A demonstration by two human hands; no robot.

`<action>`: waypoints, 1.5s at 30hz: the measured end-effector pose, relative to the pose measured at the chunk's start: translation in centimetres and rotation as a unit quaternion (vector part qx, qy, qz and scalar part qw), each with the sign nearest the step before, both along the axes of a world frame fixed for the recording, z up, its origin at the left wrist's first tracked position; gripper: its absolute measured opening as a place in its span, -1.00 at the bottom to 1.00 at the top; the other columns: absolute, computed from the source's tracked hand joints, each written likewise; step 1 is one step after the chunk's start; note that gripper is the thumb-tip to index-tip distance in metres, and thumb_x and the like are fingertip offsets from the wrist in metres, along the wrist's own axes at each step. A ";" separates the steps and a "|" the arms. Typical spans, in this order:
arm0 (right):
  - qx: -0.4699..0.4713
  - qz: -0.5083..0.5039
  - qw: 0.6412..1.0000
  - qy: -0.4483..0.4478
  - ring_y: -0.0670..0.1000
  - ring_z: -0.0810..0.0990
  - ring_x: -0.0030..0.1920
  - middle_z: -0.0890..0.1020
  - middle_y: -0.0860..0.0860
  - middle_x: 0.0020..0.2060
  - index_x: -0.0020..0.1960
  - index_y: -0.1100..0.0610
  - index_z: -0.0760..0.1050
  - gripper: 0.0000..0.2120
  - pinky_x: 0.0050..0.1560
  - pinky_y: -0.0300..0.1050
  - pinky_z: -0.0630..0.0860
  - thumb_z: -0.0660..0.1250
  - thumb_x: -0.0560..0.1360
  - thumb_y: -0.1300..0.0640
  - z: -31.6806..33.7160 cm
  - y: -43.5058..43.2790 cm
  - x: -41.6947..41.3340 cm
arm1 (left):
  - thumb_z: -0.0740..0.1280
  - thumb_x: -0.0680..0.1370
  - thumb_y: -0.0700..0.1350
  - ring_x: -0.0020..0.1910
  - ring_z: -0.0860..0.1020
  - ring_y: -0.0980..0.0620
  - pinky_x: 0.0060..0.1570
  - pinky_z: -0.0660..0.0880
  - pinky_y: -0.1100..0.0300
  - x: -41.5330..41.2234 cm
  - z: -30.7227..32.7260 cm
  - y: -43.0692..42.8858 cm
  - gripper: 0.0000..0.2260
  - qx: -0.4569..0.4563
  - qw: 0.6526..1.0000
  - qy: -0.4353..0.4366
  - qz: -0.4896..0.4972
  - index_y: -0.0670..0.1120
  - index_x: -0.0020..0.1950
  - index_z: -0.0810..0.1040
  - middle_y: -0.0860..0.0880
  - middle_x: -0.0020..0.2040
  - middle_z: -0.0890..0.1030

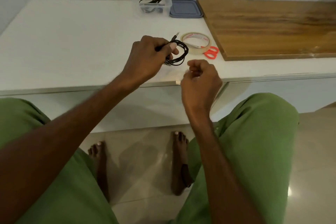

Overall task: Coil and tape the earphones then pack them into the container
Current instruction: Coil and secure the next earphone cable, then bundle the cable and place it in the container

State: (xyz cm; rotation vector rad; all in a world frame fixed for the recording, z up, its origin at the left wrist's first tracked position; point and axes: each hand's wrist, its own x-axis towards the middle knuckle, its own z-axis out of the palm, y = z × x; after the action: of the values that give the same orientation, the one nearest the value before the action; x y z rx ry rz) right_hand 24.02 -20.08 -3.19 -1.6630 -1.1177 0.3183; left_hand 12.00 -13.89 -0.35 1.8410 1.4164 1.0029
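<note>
Left hand point(151, 54) pinches coiled earphones point(179, 52) above white table point(72, 45); coil hangs right of fingers, plug pointing up-right toward tape roll point(196, 42). Right hand point(199, 76) just below-right of coil, fingers curled, seemingly pinching small tape piece; hard to confirm. Container point(155, 7) far back, well apart.

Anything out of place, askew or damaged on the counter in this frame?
Nothing is spilled or broken. One loose end: in the clear container at the back, black earphone wires stick up above the rim, so the grey lid lying beside it might not close flat.
</note>
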 end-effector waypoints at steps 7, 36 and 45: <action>-0.026 0.146 0.954 -0.261 0.04 0.37 0.35 0.49 0.05 0.30 0.28 0.14 0.50 -0.43 0.19 -0.22 0.39 0.49 0.29 0.32 -2.8 -1.9 -0.1 | 0.30 0.62 0.03 -0.23 0.60 0.34 -0.20 0.36 0.62 -0.6 0.5 -0.4 -0.77 0.006 1.000 0.021 -0.005 -0.04 0.06 0.71 0.10 -0.22 0.67; -0.028 0.093 0.909 0.404 0.01 0.59 -0.36 0.67 0.07 -0.27 -0.16 0.19 0.62 -0.96 -0.40 -0.19 0.57 0.47 0.42 0.27 5.7 2.7 1.4 | 0.31 0.61 0.03 -0.20 0.59 0.26 -0.18 0.40 0.35 -2.6 1.2 0.7 -0.80 -0.070 0.997 -0.041 0.011 -0.02 0.01 0.70 0.09 -0.19 0.68; -0.121 0.102 0.868 0.470 0.02 0.64 -0.50 0.74 0.06 -0.20 -0.13 0.19 0.56 -0.98 -0.57 -0.29 0.42 0.39 0.47 0.26 5.9 5.0 -4.2 | 0.28 0.62 0.03 -0.28 0.58 0.30 -0.17 0.42 0.43 -3.5 2.0 0.9 -0.80 0.067 0.986 -0.022 0.148 -0.01 -0.05 0.66 0.12 -0.27 0.65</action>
State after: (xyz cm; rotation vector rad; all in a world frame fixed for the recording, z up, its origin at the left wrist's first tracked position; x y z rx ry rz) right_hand 19.87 -15.07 2.75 -1.3033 -0.4976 1.2929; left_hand 8.48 -13.01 1.66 1.7195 1.6650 1.3055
